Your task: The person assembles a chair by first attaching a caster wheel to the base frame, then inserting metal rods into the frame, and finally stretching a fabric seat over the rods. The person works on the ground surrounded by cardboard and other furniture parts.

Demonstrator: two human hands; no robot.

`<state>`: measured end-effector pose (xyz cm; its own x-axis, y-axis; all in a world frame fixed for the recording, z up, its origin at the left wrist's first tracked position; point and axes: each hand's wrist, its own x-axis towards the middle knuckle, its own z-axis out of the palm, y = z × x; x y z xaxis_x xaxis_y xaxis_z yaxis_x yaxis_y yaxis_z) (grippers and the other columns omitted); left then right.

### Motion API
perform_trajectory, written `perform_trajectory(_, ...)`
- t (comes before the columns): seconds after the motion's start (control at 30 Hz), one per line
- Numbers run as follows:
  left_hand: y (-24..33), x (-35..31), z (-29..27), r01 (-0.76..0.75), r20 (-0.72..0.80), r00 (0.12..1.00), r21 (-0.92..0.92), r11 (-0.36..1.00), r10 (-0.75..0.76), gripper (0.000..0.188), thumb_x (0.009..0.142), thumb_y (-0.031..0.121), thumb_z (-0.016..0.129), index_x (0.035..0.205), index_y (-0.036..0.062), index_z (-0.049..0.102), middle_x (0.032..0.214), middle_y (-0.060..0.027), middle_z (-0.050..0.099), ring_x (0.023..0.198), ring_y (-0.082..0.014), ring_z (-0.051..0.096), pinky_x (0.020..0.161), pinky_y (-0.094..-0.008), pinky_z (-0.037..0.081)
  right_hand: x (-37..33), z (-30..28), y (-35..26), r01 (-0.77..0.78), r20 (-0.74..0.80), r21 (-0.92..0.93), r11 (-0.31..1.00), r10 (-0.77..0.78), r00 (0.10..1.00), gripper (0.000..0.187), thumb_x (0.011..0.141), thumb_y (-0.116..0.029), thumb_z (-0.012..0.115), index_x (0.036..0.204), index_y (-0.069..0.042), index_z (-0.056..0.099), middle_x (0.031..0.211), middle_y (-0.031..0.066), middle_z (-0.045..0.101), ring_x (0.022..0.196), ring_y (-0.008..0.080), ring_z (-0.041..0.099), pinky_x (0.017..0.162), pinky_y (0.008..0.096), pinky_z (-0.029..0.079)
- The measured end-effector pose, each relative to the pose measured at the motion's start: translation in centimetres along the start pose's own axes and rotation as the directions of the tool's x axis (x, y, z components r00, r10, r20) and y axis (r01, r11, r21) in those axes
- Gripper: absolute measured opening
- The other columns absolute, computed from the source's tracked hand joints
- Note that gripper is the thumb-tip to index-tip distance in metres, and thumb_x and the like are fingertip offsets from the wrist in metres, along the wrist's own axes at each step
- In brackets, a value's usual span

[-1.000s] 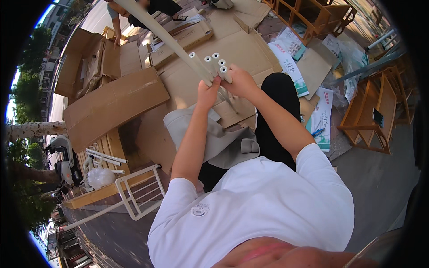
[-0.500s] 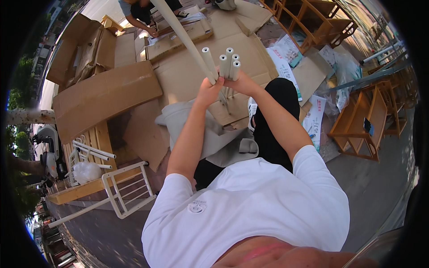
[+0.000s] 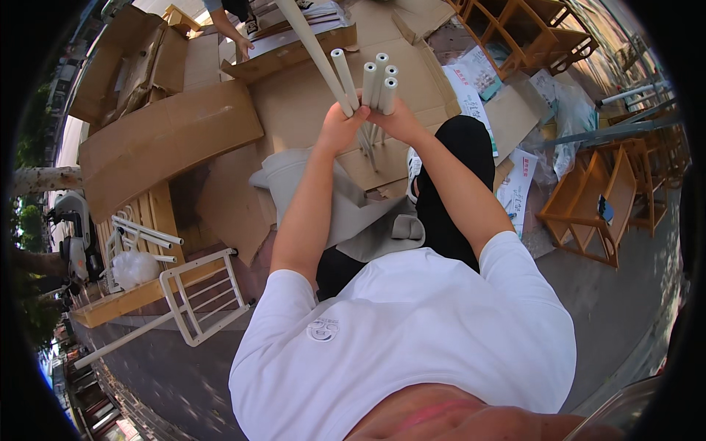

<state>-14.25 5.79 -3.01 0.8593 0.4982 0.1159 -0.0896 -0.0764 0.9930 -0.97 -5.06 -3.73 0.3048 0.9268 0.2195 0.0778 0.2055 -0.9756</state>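
Observation:
Both my hands are closed around a bundle of cream-white metal tubes, held out in front of me over the cardboard. My left hand (image 3: pixel 343 128) grips a long tube (image 3: pixel 309 44) that slants up and away to the left, with a shorter tube (image 3: pixel 343 73) beside it. Several short tubes (image 3: pixel 378 82) stand close together in my right hand (image 3: pixel 398 122), their round open ends facing up. The hands touch at the thumbs. Lower ends of the tubes show beneath the hands. A grey cloth (image 3: pixel 301 191) lies by my legs, partly behind my left forearm.
Flattened cardboard (image 3: pixel 294 125) covers the ground ahead. At the left are a cardboard box (image 3: pixel 118 66), a wooden bench (image 3: pixel 118 303) and a white metal frame (image 3: pixel 198 294). Wooden furniture (image 3: pixel 588 198) stands at the right. A co-worker's hand (image 3: pixel 243 48) touches an open carton (image 3: pixel 301 55).
The tubes and my hands have risen slightly toward the far side. The co-worker's hand has moved a little left, and the carton there now shows more of its inside.

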Motion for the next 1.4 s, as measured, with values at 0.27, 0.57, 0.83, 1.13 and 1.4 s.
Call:
perform_trajectory(0.27, -1.0, 0.3, -0.4, -0.019, -0.010, 1.000, 0.004, 1.000, 0.019, 0.024, 0.100, 0.012, 0.061, 0.121, 0.0022, 0.063, 0.110, -0.0018, 0.067, 0.101, -0.0128, 0.060, 0.091, -0.0310, 0.049, 0.1, 0.4, 0.1, 0.002, -0.033, 0.006, 1.000, -0.001, 0.999, 0.034, 0.092, -0.008, 0.069, 0.126, -0.007, 0.066, 0.114, 0.0051, 0.070, 0.106, 0.0154, 0.064, 0.093, 0.0322, 0.051)
perform_trajectory(0.57, -0.3, -0.3, -0.7, -0.041, -0.087, 0.995, 0.021, 0.999, 0.042, 0.019, 0.098, 0.018, 0.067, 0.108, 0.0024, 0.067, 0.097, 0.0009, 0.066, 0.090, -0.0091, 0.056, 0.080, -0.0289, 0.048, 0.7, 0.8, 1.2, -0.019, -0.047, -0.049, 0.999, 0.017, 0.999, 0.036, 0.090, -0.012, 0.072, 0.126, -0.012, 0.068, 0.109, 0.0048, 0.072, 0.101, 0.0135, 0.066, 0.089, 0.0318, 0.052)
perform_trajectory(0.83, -0.3, -0.2, -1.1, -0.028, -0.092, 0.995, -0.046, 0.999, 0.024, 0.027, 0.098, 0.020, 0.067, 0.114, -0.0016, 0.064, 0.099, -0.0022, 0.067, 0.093, -0.0117, 0.060, 0.082, -0.0294, 0.050, 0.5, 0.8, 0.7, -0.020, -0.070, -0.004, 1.000, 0.020, 0.997, 0.033, 0.091, -0.014, 0.071, 0.124, -0.011, 0.069, 0.108, 0.0048, 0.073, 0.099, 0.0120, 0.066, 0.088, 0.0307, 0.051)
perform_trajectory(1.13, -1.3, -0.4, -1.4, -0.123, -0.134, 0.984, -0.030, 0.992, 0.118, 0.026, 0.102, 0.021, 0.061, 0.114, -0.0020, 0.061, 0.106, -0.0074, 0.067, 0.099, -0.0137, 0.061, 0.087, -0.0297, 0.050, 0.2, 0.9, 0.2, 0.049, -0.079, -0.049, 0.998, -0.053, 0.995, 0.031, 0.091, -0.014, 0.071, 0.121, -0.010, 0.070, 0.102, 0.0041, 0.074, 0.095, 0.0118, 0.066, 0.086, 0.0300, 0.052)
perform_trajectory(1.4, -1.2, -0.8, -1.2, -0.177, -0.368, 0.907, 0.105, 0.979, 0.204, 0.021, 0.103, 0.020, 0.057, 0.097, -0.0001, 0.059, 0.077, -0.0051, 0.063, 0.072, -0.0132, 0.058, 0.065, -0.0262, 0.046, -0.8, -2.3, -2.8, 0.020, -0.210, -0.096, 0.995, -0.040, 0.977, 0.010, 0.089, -0.010, 0.071, 0.098, -0.005, 0.068, 0.090, 0.0050, 0.071, 0.082, 0.0155, 0.066, 0.077, 0.0316, 0.052)
